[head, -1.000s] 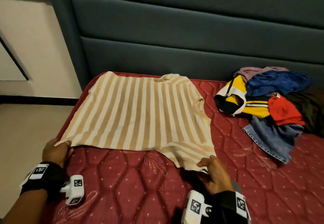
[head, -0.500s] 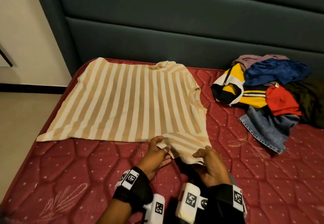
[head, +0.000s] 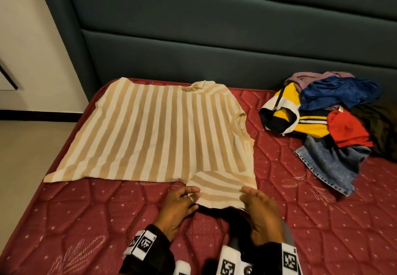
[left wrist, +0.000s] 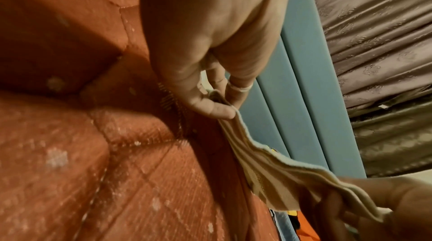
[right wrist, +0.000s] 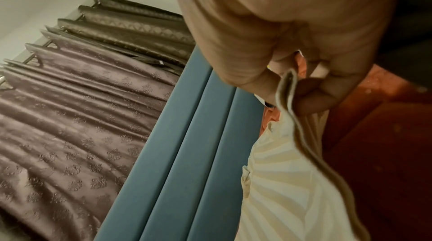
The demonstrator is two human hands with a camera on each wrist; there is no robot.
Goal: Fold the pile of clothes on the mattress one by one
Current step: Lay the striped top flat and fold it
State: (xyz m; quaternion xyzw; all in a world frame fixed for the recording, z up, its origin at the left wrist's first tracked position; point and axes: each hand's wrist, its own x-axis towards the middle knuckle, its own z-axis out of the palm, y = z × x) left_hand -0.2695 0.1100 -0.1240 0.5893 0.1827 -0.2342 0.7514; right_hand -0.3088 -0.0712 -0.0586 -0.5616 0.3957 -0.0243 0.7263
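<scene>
A beige and white striped shirt (head: pixel 154 132) lies spread flat on the red quilted mattress (head: pixel 81 221), collar toward the headboard. One sleeve (head: pixel 219 188) sticks out at its near right corner. My left hand (head: pixel 182 201) pinches the sleeve's left edge between thumb and fingers (left wrist: pixel 217 104). At the sleeve's right edge my right hand (head: pixel 257 206) pinches the cuff (right wrist: pixel 290 97). The sleeve hem (left wrist: pixel 275 154) hangs slightly lifted between both hands. A pile of clothes (head: pixel 328 124) sits at the right of the mattress.
The pile holds a blue garment (head: pixel 337 92), a yellow, white and dark top (head: pixel 283 111), a red piece (head: pixel 348 128) and denim (head: pixel 326 165). A padded teal headboard (head: pixel 214 38) backs the bed. Floor (head: pixel 28 156) lies off the left edge. Curtains (right wrist: pixel 70 115) hang beyond.
My left hand let go of the shirt's near left corner, moved right and took hold of the sleeve beside my right hand. The sleeve is now stretched between both hands.
</scene>
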